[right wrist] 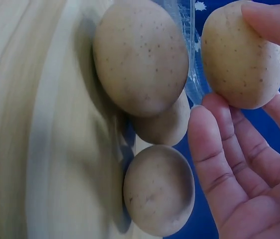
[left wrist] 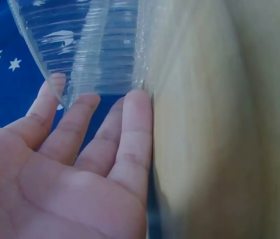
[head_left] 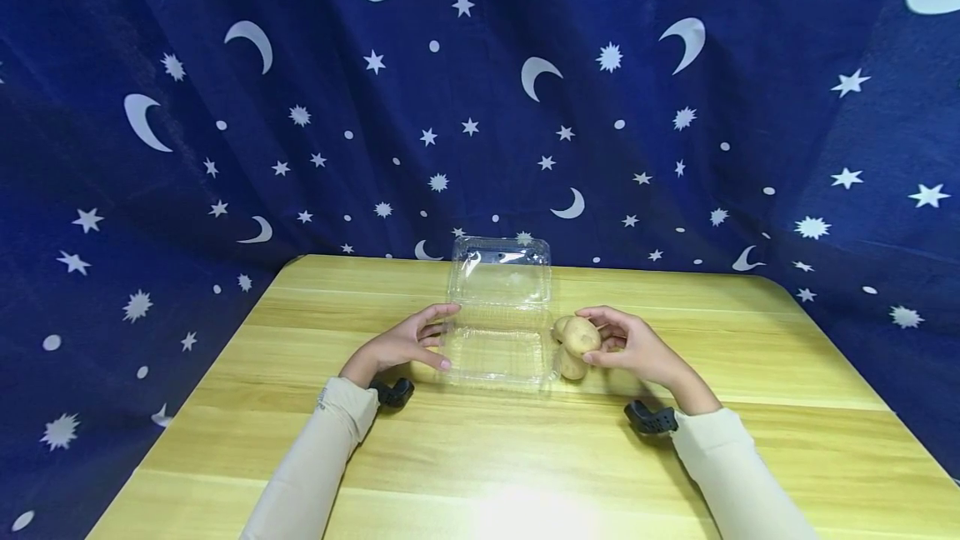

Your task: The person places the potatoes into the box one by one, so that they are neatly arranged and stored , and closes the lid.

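A clear plastic clamshell box [head_left: 498, 354] sits on the table with its lid raised at the back. My left hand [head_left: 411, 342] is at the box's left side; in the left wrist view its fingertips [left wrist: 137, 107] touch the ribbed plastic wall [left wrist: 100, 50]. My right hand [head_left: 633, 348] pinches a potato [right wrist: 244, 57] between thumb and fingers, just right of the box and above the table. Three more speckled potatoes lie close together under it: a large one [right wrist: 142, 57], one partly hidden behind it [right wrist: 164, 122] and another [right wrist: 159, 191].
The wooden table [head_left: 450, 457] reaches back to a dark blue curtain [head_left: 480, 90] printed with moons and stars. A black wrist device [head_left: 393, 392] is on the left wrist and another [head_left: 651, 419] on the right.
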A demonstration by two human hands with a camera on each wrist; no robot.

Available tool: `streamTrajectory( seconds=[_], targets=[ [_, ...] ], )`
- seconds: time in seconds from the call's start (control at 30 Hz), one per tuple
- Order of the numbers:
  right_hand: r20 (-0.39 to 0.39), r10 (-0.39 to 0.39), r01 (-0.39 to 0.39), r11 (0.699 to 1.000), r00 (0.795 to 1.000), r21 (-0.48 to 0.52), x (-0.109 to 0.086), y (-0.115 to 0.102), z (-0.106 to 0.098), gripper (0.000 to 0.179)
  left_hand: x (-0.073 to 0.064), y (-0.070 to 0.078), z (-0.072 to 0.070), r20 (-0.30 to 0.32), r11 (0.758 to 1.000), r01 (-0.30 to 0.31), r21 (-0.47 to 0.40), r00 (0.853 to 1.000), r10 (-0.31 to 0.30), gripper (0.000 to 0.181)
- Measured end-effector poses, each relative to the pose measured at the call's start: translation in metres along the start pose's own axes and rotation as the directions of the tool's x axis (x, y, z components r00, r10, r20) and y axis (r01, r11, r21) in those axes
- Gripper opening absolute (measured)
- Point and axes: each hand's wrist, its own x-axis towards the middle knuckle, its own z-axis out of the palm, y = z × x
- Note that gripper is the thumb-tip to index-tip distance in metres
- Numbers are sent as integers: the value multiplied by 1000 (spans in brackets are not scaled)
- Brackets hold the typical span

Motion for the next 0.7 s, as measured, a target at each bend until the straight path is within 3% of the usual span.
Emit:
streamTrajectory(
  seconds=[0.27, 0.7],
  targets=[
    [-23, 18, -18, 1000, 1000, 2, 2, -3, 4, 59, 1, -4, 0, 0, 1000, -8, -22, 1000, 8, 108],
    [-8, -22, 22, 1000, 1000, 20, 11, -8, 13, 59, 2, -10, -1, -11, 999, -29, -18, 1000, 29, 105]
  ],
)
